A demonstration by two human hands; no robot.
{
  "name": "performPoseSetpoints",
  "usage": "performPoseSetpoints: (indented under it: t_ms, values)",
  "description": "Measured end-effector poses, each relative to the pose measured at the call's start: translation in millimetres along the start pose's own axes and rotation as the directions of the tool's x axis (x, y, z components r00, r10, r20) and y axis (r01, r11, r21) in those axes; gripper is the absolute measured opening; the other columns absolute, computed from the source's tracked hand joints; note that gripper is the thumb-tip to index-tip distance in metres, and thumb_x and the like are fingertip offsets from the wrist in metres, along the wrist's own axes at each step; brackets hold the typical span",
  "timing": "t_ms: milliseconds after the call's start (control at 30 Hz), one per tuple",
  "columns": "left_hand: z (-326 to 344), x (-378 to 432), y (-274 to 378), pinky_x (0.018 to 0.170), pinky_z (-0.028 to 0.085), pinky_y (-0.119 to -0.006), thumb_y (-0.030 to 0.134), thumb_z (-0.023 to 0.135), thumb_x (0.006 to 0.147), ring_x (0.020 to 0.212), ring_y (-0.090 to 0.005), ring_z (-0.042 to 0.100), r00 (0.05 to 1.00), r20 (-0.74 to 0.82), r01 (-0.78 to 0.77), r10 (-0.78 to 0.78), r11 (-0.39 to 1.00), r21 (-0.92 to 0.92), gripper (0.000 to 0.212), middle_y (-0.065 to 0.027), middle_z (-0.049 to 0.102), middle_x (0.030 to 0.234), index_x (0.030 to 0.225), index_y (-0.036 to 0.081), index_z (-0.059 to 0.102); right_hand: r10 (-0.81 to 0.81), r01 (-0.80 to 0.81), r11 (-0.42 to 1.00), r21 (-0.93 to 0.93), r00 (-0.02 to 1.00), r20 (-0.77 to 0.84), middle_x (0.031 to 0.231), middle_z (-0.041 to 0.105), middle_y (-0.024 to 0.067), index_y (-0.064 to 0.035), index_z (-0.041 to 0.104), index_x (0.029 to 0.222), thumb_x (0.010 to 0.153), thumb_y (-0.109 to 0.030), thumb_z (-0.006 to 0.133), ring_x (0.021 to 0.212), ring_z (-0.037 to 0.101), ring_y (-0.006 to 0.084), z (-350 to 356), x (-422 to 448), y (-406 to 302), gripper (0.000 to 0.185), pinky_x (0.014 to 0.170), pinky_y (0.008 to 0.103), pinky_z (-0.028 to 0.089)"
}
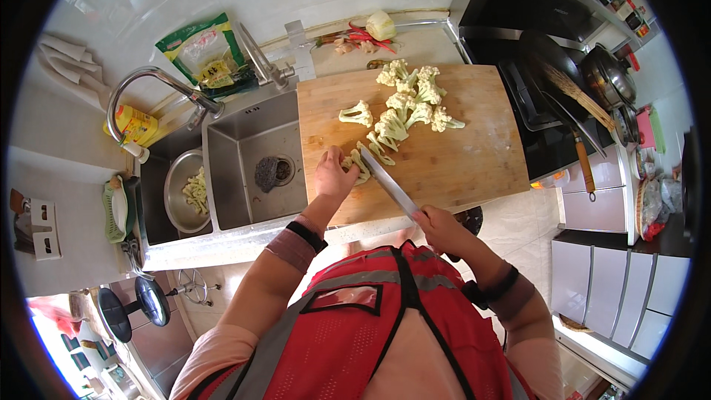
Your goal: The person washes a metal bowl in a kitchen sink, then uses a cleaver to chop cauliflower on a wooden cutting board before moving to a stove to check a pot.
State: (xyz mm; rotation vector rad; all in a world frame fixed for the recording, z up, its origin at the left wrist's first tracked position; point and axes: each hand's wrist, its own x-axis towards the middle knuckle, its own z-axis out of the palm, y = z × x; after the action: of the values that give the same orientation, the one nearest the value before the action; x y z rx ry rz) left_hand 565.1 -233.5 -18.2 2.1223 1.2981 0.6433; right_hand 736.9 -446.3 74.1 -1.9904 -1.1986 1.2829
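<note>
My left hand (333,175) rests at the left side of a wooden cutting board (466,161), its fingers on a cauliflower piece (362,171). In my right hand (437,228) is the handle of a kitchen knife (391,186); the blade points up and left, its tip beside that piece, just right of my left fingers. Several cut cauliflower florets (411,101) lie in a loose pile across the board's middle and upper part. A single floret (356,114) sits apart, left of the pile. My left hand partly hides the piece under it.
Left of the board is a steel sink (233,178) with a scouring pad (266,173) near the drain. A metal bowl (176,194) holds cauliflower pieces under the faucet (161,75). Red chilies (369,33) lie behind the board. On the right stands a stove with a wok (536,78).
</note>
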Motion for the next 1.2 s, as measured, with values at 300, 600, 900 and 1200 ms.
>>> performPoseSetpoints:
  t_ms: [300, 600, 900, 1200]
  values:
    - [2.8, 2.3, 2.3, 0.076, 0.048, -0.042, 0.025, 0.067, 0.07, 0.086, -0.0328, 0.059, 0.993, 0.051, 0.104, -0.103, 0.994, -0.015, 0.037, -0.0137, 0.059, 0.087, 0.099, 0.009, 0.052, -0.034, 0.034, 0.999, -0.006, 0.984, -0.174, 0.071, 0.06, 0.0227, 0.0006, 0.056, 0.09, 0.096, -0.034, 0.05, 0.067, 0.06, 0.0416, 4.3, -12.8, 4.2, 0.035, 0.06, 0.0455, 0.045]
    - [-4.3, 15.7, 10.7, 0.081, 0.048, -0.04, 0.034, 0.068, 0.07, 0.096, -0.0302, 0.061, 0.956, 0.162, 0.232, -0.246, 0.968, 0.098, 0.041, -0.0144, 0.064, 0.098, 0.101, 0.01, 0.057, -0.142, 0.112, 0.973, -0.202, 0.979, -0.146, 0.072, 0.062, 0.0229, -0.0012, 0.055, 0.093, 0.095, -0.033, 0.051, 0.073, 0.059, 0.0448, -2.8, -28.1, -9.0, 0.032, 0.064, 0.0505, 0.045]
    - [-8.6, 18.2, 17.0, 0.081, 0.049, -0.04, 0.037, 0.068, 0.071, 0.094, -0.0294, 0.064, 0.909, 0.261, 0.323, -0.325, 0.945, 0.052, 0.043, -0.0139, 0.067, 0.098, 0.102, 0.009, 0.058, -0.14, 0.105, 0.97, -0.22, 0.979, -0.149, 0.074, 0.062, 0.0238, -0.0009, 0.055, 0.093, 0.095, -0.033, 0.052, 0.074, 0.059, 0.0451, -2.5, -19.8, -6.5, 0.032, 0.066, 0.0511, 0.045]
    - [-19.0, 15.7, 15.6, 0.078, 0.05, -0.038, 0.035, 0.071, 0.071, 0.088, -0.0297, 0.065, 0.899, 0.3, 0.347, -0.319, 0.937, -0.044, 0.043, -0.0151, 0.068, 0.092, 0.101, 0.006, 0.059, -0.134, 0.106, 0.976, -0.191, 0.981, -0.141, 0.075, 0.062, 0.0238, -0.0003, 0.054, 0.092, 0.095, -0.034, 0.051, 0.075, 0.059, 0.0454, -7.9, -25.7, -8.9, 0.034, 0.066, 0.051, 0.045]
